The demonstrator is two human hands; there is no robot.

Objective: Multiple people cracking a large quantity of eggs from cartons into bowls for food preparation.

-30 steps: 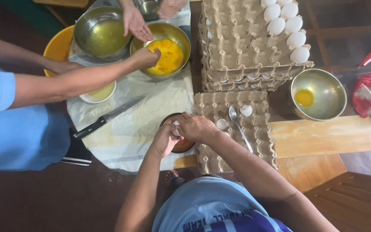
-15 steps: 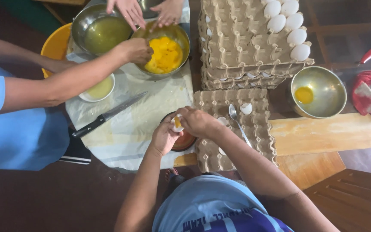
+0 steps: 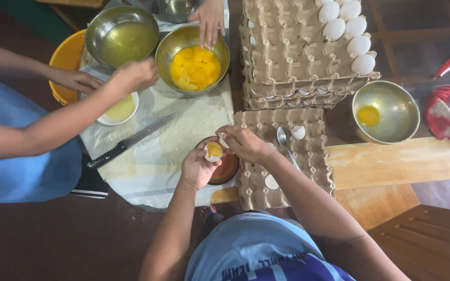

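Nearest the camera, the left hand (image 3: 198, 167) cups a half eggshell (image 3: 214, 151) with a yellow yolk sitting in it, the grip curled closed around the shell's underside, and the right hand (image 3: 243, 143) sits just beside it, its fingertips pinching a white shell piece (image 3: 224, 140) at the half shell's upper edge. Both hands hover right over a small dark bowl (image 3: 227, 169) on the desk (image 3: 391, 161), next to an empty cardboard egg tray (image 3: 308, 166) that carries a spoon (image 3: 283, 140) and a few broken shell bits. To the left on the pale cloth (image 3: 157, 161) lies a black-handled knife (image 3: 131, 140), tip pointing up and right. Off to the right stands a steel bowl with a single yolk (image 3: 386, 112), and beside it a red rag (image 3: 446, 112). Farther out, a stack of egg trays (image 3: 292, 52) bears white eggs (image 3: 347, 31) at its far corner. Across the desk, another person's hands (image 3: 131, 75) reach toward a steel bowl full of yolks (image 3: 194, 65), with a bowl of egg white (image 3: 123, 36) beside it.
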